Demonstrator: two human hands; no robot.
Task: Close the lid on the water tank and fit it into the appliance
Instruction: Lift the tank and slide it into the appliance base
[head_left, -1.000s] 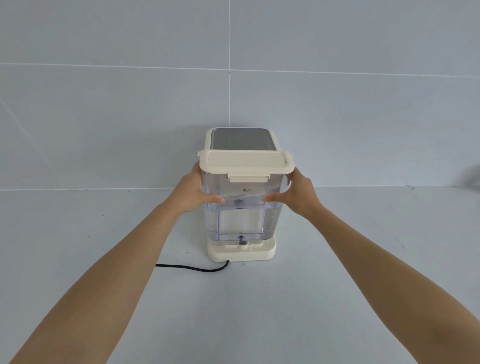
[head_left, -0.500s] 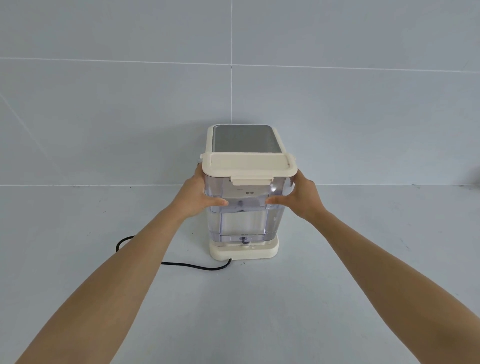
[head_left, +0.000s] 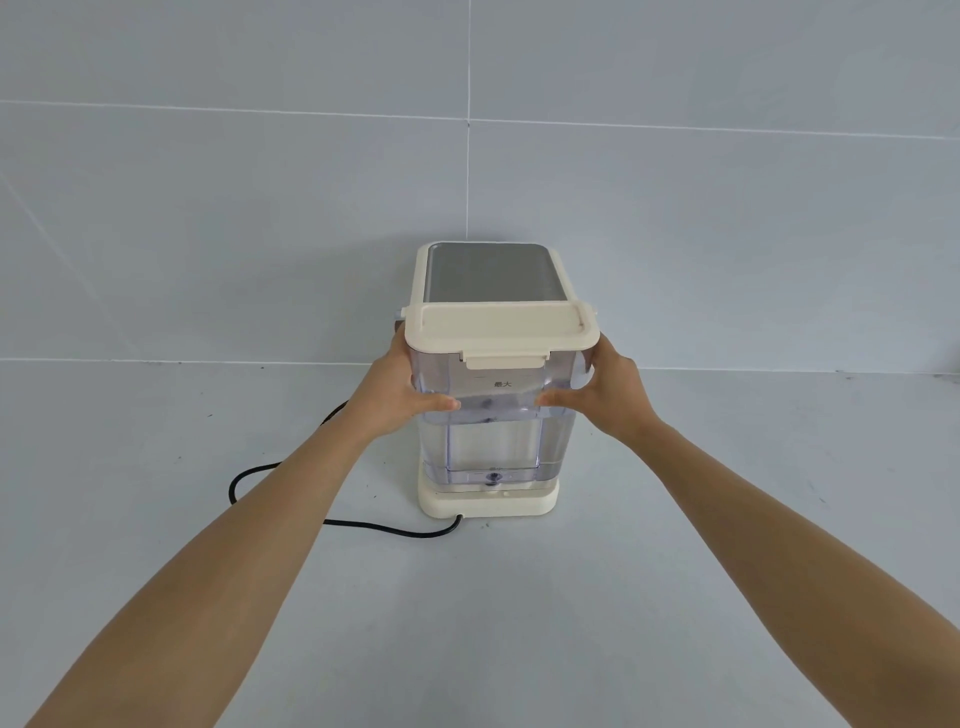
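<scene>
water tank (head_left: 496, 436): clear, upright, at the frame's centre, resting on the appliance's cream base.
lid (head_left: 500, 329): cream, closed flat on the tank.
appliance (head_left: 488, 273): at 12 o'clock behind the tank, steel top.
left hand (head_left: 397, 395): clasped on the tank's 9 o'clock side, thumb across the front.
right hand (head_left: 597, 395): clasped on the 3 o'clock side likewise.
cord (head_left: 332, 522): black, trailing toward 8 o'clock.

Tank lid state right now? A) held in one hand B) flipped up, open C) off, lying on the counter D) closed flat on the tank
D: the cream lid lies flat on the clear water tank, which both hands, left and right, grip by its sides.
</scene>
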